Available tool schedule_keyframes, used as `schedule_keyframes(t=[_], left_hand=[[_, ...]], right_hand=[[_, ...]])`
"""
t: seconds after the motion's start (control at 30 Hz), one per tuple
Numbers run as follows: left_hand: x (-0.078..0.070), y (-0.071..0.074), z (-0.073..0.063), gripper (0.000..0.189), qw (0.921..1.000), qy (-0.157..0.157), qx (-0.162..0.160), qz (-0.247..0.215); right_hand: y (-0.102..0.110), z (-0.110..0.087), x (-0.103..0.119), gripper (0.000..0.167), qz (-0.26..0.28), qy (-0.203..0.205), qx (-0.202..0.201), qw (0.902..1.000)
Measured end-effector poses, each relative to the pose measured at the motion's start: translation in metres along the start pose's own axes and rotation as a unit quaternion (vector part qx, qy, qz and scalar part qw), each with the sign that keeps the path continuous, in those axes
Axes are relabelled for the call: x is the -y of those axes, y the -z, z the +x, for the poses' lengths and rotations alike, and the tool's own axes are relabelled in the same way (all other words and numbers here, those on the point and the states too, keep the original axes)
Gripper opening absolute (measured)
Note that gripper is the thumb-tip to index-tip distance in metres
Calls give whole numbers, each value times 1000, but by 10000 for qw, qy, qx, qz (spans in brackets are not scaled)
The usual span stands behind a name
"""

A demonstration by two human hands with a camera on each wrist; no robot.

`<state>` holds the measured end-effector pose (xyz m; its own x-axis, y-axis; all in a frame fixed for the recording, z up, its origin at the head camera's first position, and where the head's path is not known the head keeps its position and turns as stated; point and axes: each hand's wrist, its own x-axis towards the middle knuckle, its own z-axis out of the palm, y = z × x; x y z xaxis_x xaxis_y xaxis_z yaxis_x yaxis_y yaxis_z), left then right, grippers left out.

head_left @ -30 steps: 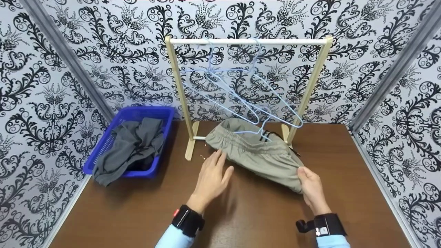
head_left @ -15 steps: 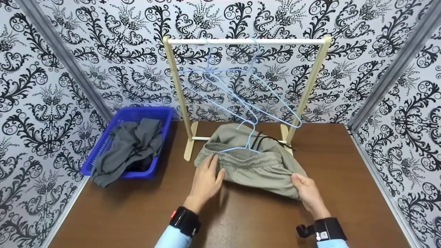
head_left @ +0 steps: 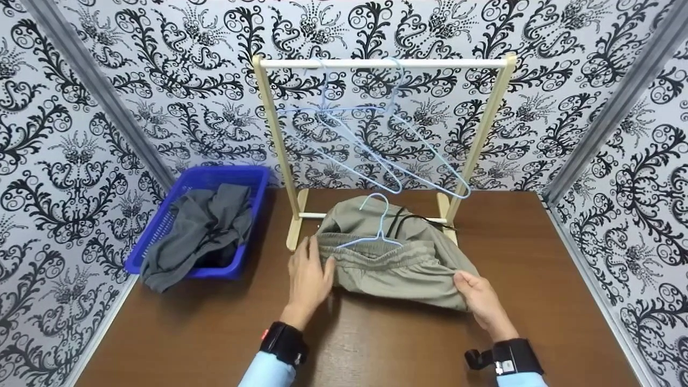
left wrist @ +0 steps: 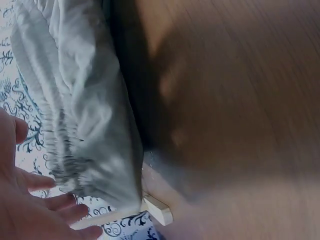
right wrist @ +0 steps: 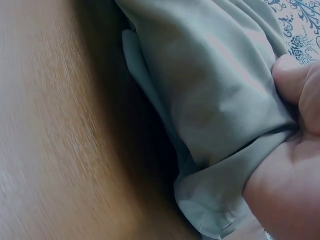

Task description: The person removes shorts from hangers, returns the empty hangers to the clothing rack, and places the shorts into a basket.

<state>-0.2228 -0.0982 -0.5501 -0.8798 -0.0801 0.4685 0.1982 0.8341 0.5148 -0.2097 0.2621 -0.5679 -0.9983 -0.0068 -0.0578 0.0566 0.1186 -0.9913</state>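
Note:
Khaki shorts [head_left: 398,279] with an elastic waistband and black drawstring spread over the table in front of the rack. A light blue hanger [head_left: 380,236] sits inside the waistband; its hook and upper shoulders show, the rest is hidden in the cloth. My right hand [head_left: 481,301] pinches the right side of the shorts between thumb and fingers, seen close in the right wrist view with the cloth [right wrist: 215,95] bunched at the thumb. At the waistband's left end is my left hand [head_left: 309,279], its fingers extended and relaxed beside the gathered edge [left wrist: 65,150].
Behind the shorts stands a wooden rack [head_left: 494,118] with a white bar [head_left: 355,63], from which light blue hangers [head_left: 430,148] hang. On the left, a blue basket [head_left: 252,215] holds dark grey clothing [head_left: 204,231] that drapes over its front rim. Patterned walls enclose the brown table [head_left: 537,258].
The shorts and the hanger in them have come nearer and turned more level, the hanger's hook moving left. My left hand has shifted left to the waistband's end; the right keeps its hold.

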Motion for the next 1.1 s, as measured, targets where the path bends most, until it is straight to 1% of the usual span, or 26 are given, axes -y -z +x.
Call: schedule_keyframes(t=[0.13, 0.23, 0.33, 0.43, 0.57, 0.7, 0.77, 0.9, 1.0, 1.1], left_hand=[[3, 2, 0, 66, 9981, 569, 223, -73], [6, 2, 1, 67, 9948, 934, 375, -172], [10, 3, 3, 65, 9916, 1214, 379, -250], [14, 4, 4, 63, 9891, 1387, 367, -331], [17, 5, 5, 57, 9883, 1424, 299, -466], [18, 6, 5, 44, 9884, 1360, 112, -662], [18, 6, 5, 39, 9888, 1286, -6, -755], [15, 11, 6, 35, 9901, 1057, -249, -889], [8, 18, 8, 34, 9909, 865, -431, -941], [-2, 25, 10, 34, 9913, 677, -617, -946]], right_hand=[[2, -1, 0, 27, -44, 93, 154, 9998], [2, -2, -1, 29, -71, 273, 272, 9992], [1, -2, -3, 28, -79, 514, 254, 9983], [0, -3, -5, 28, -25, 682, 194, 9975], [-1, -4, -8, 25, -167, 905, 86, 9957], [0, -4, -11, 17, -504, 1108, 10, 9926], [1, -3, -11, 14, -706, 1147, -10, 9909], [2, -3, -10, 11, -1442, 1245, -68, 9817], [1, -3, -7, 12, -2083, 1310, -89, 9692], [-1, -5, -4, 16, -2424, 1279, -86, 9617]])
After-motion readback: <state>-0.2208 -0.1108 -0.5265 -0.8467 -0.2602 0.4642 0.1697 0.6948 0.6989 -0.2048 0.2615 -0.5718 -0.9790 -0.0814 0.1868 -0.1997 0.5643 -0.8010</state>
